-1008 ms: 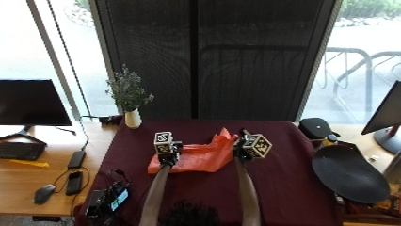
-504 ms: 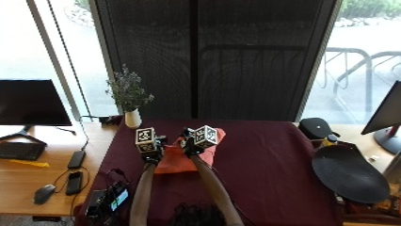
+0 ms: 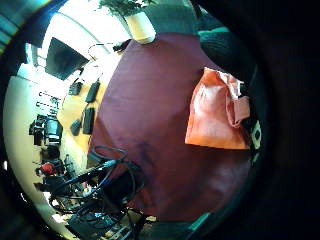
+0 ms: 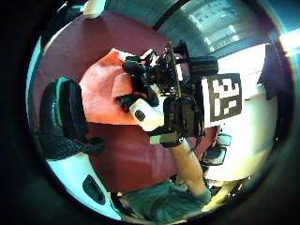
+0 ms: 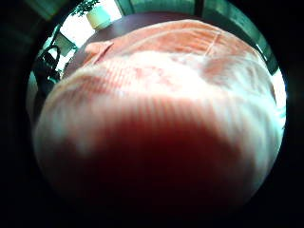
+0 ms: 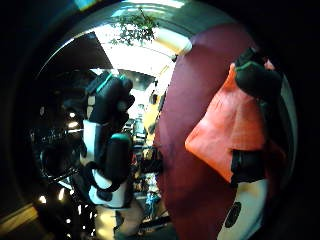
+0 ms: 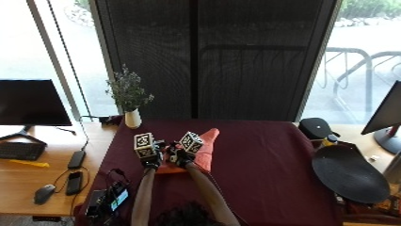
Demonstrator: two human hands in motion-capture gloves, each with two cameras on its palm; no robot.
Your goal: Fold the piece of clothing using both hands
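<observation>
An orange garment (image 7: 199, 151) lies folded on the maroon tablecloth (image 7: 269, 165), left of the middle. My right hand (image 7: 183, 157) is at the garment's left edge, and its fingers (image 6: 255, 80) curl over the cloth and pinch it. The fabric (image 5: 156, 118) fills the right little finger side palm view. My left hand (image 7: 150, 160) sits just left of the garment, close to the right hand. It appears as a gloved hand (image 6: 107, 130) with loosely bent fingers holding nothing. The garment (image 3: 215, 115) lies flat beside it.
A white vase with a plant (image 7: 132, 117) stands at the table's far left corner. A device with cables (image 7: 108, 200) sits at the near left edge. A black round object (image 7: 349, 173) lies at the right. A wooden desk (image 7: 37, 165) with monitor, keyboard and mouse adjoins on the left.
My right hand has swung leftward carrying the garment's right side over onto the left, halving its width. Both hands have come together and moved slightly nearer to me.
</observation>
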